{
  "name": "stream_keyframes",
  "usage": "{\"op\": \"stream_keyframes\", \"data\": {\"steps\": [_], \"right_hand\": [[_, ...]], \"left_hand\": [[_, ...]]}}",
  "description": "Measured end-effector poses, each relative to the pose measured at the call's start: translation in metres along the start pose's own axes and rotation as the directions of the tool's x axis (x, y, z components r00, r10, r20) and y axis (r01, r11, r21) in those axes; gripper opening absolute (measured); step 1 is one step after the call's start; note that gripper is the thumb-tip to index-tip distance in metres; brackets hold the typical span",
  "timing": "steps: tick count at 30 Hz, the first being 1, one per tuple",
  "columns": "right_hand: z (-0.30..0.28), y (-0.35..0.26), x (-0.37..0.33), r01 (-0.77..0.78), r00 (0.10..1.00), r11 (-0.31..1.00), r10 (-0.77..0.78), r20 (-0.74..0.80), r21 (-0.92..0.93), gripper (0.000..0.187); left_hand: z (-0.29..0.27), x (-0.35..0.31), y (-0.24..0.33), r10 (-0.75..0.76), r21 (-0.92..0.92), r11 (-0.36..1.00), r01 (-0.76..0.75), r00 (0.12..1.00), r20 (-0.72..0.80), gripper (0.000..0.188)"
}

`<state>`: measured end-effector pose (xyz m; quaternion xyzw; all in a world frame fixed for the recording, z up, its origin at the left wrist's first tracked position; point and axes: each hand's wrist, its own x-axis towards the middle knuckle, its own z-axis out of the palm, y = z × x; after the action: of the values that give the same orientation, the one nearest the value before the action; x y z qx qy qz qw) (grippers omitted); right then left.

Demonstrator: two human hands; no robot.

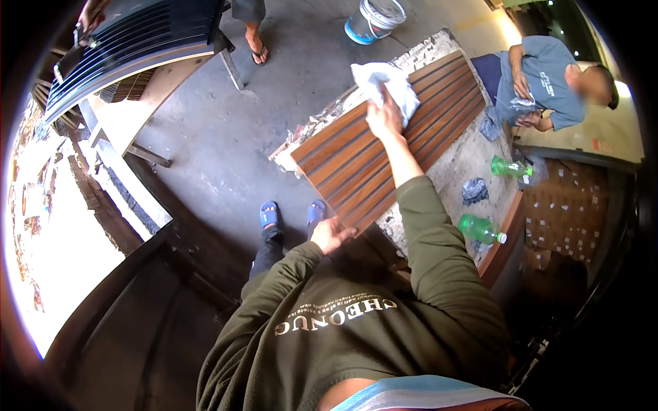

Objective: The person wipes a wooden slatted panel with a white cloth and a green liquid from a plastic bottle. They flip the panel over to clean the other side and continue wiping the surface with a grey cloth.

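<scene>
A long brown slatted wooden panel (370, 161) lies aslant on a pale, rough-topped table, dark gaps running between its slats. Out over its far part reaches my right hand (385, 118), pressing a bunched white cloth (397, 85) against the slats. The fingers are partly hidden in the cloth's folds. At the panel's near left corner, my left hand (332, 235) grips the edge, its fingertips partly out of sight.
Two green plastic bottles (480, 229) and a crumpled grey-blue rag (474, 191) lie right of the panel. Opposite sits a co-worker (545, 82) with a cloth in hand. A white-and-blue bucket (373, 20) stands beyond. Another person works at a dark slatted panel (144, 48), far left.
</scene>
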<state>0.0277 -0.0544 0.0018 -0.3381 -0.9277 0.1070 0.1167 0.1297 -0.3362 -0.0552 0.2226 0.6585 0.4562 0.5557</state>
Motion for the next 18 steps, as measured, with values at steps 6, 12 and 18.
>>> {"op": "stream_keyframes", "data": {"steps": [6, 12, 18], "right_hand": [[-0.02, 0.065, -0.085, -0.054, 0.998, 0.998, 0.054, -0.01, 0.02, 0.062], [-0.044, 0.012, -0.188, 0.148, 0.931, 0.986, -0.164, 0.326, 0.072, 0.067], [-0.058, 0.048, -0.184, 0.026, 0.997, 0.998, -0.029, 0.066, 0.051, 0.063]], "left_hand": [[0.004, 0.015, -0.013, 0.003, 0.011, 1.0, -0.004, 0.997, 0.08, 0.047], [-0.075, 0.0, 0.008, 0.077, 0.191, 0.97, -0.153, 0.931, 0.357, 0.023], [-0.159, 0.028, 0.089, 0.597, 0.708, 0.688, -0.161, 0.68, -0.426, 0.026]]}}
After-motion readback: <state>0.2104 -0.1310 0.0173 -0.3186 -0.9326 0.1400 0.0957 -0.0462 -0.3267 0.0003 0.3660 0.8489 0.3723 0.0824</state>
